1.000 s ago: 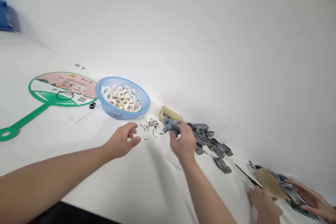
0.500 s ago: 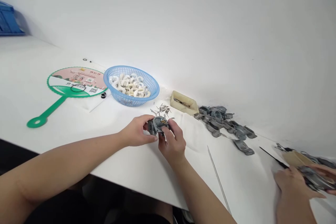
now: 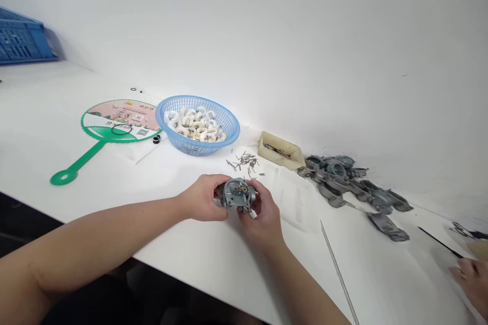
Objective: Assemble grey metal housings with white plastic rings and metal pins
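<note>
A grey die-cast carburetor body (image 3: 238,194) with a brass fitting on top is held in front of me, above the white table. My left hand (image 3: 202,197) grips its left side, and my right hand (image 3: 263,213) wraps around its right side and underneath. Several thin metal pins (image 3: 244,162) lie scattered on the table just beyond my hands. The fingers cover part of the carburetor body, so its lower side is hidden.
A blue basket (image 3: 229,122) holds white rings (image 3: 194,124). A cream tray (image 3: 278,150), grey carburetor parts (image 3: 335,177), a thin metal rod (image 3: 338,271), a green-handled paper fan (image 3: 118,119) and a blue crate (image 3: 23,40) surround me. A co-worker's hand (image 3: 470,279) is at the right edge.
My left hand has closed on the carburetor body alongside my right hand, and the body now sits lower and more upright. The view has swung, shifting the table items rightward.
</note>
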The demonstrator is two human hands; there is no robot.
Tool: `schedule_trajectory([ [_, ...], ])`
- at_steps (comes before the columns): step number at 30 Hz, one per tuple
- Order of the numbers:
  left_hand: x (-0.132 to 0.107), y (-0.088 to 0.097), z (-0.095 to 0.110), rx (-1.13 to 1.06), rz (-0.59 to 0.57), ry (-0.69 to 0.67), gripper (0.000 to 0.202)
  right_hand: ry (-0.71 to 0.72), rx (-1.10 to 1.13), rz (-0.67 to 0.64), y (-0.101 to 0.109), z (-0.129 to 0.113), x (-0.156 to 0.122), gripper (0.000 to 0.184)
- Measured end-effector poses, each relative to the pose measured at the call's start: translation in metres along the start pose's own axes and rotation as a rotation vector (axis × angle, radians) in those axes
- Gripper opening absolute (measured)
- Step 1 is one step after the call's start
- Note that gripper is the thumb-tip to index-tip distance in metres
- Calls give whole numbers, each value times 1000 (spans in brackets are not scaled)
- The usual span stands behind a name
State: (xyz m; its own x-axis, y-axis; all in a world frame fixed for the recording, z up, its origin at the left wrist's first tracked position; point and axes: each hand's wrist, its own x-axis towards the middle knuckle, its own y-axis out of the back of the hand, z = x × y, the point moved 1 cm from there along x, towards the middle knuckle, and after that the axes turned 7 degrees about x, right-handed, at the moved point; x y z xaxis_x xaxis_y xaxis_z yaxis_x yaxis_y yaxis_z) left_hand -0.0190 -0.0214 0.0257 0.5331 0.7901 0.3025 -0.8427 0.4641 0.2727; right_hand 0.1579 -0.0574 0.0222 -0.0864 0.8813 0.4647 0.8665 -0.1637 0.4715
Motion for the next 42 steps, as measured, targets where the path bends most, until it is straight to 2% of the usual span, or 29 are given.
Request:
schedule_trajectory([
  [5,-1,2,4,69,-22,-1,54,-32,159,-153,9,-1,-1,74],
  [9,0,3,3,107,-41,29,53,-23,282,-221,17,0,0,69],
  [15,-1,4,5,139,-115,15,47,-85,375,-159,22,5,2,50],
  [20,-3,4,7,140,-148,15,47,-115,439,-49,25,5,6,31],
  [24,-4,3,8,105,-218,-3,41,-15,287,-58,28,2,9,27],
  [29,-5,3,7,111,-251,-22,42,212,90,-191,32,-7,15,29],
  [34,-6,3,6,128,-256,-22,44,333,-9,-264,38,-16,21,35],
  [42,-8,5,9,201,-302,-72,51,555,-401,-315,47,-32,18,25],
])
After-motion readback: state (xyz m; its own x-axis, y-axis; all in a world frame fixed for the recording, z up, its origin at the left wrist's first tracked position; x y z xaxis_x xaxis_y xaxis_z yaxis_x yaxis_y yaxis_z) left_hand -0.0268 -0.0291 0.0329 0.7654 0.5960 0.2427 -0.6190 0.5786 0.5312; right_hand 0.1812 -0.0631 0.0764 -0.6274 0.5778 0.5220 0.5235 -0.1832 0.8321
